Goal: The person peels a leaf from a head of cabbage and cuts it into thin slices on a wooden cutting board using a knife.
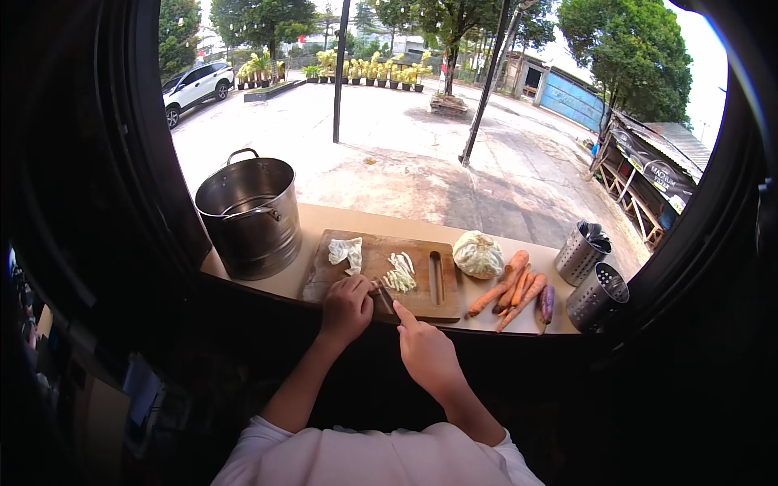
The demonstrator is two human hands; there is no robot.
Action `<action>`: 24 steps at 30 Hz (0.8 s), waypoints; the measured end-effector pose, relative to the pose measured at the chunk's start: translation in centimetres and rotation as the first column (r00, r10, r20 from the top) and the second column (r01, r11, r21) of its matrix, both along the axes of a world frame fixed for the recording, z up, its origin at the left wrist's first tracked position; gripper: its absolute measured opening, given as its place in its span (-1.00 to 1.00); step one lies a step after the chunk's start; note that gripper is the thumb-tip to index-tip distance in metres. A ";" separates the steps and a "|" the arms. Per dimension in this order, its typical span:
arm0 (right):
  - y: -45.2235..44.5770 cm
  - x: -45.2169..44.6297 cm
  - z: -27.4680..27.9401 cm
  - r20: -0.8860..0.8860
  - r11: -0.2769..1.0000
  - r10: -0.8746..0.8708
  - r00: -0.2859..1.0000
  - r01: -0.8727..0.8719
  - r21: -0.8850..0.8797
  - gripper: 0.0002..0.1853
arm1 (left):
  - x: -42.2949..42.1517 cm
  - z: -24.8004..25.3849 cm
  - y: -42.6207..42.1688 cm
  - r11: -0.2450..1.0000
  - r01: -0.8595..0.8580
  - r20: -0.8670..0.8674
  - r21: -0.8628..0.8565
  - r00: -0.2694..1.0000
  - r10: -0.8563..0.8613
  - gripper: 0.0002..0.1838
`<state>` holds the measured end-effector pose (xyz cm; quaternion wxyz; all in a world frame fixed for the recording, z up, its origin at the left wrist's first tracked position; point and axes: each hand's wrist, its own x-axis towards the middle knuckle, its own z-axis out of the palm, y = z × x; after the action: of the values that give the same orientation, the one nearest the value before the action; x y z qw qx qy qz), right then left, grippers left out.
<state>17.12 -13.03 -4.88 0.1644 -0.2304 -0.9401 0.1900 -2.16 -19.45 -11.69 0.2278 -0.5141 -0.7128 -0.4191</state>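
Note:
A wooden cutting board [365, 243] lies on the counter. At its front edge my left hand [348, 306] is closed with its fingertips pressed down beside a knife [386, 300]; whatever is under the fingers is too small to make out. My right hand [424, 344] is wrapped round the knife's handle, index finger stretched along it, blade towards my left fingertips. Thin pale shreds [399, 273] lie in a small heap beyond the blade. A larger white leaf piece [347, 253] rests at the board's back left.
Left of the board stands a large metal pot [251, 243]. To the right are a whole cabbage [478, 254], several carrots [519, 292], a purple root [547, 304] and two perforated metal holders [582, 255] [597, 304]. The counter's [373, 219] far edge borders a paved yard.

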 end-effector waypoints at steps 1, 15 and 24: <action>-0.1 -0.1 0.0 0.000 1.000 0.002 1.000 -0.002 0.008 -0.50 | 0.0 0.0 0.0 1.000 0.003 -0.001 0.003 1.000 -0.003 -0.90; 0.6 -3.7 -0.5 0.061 0.997 -0.012 0.998 0.007 0.082 -0.49 | -0.4 -0.6 0.2 1.000 0.011 -0.012 0.010 1.000 -0.011 -0.90; 0.0 -2.0 0.7 0.173 0.987 -0.007 0.985 -0.021 0.159 -0.46 | 0.2 0.6 -0.3 1.000 0.008 -0.026 -0.004 1.000 -0.008 -0.90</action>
<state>15.15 -13.01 -4.14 0.0994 -0.2287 -0.9639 0.0936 -2.00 -19.71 -11.13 0.2347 -0.5228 -0.7085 -0.4119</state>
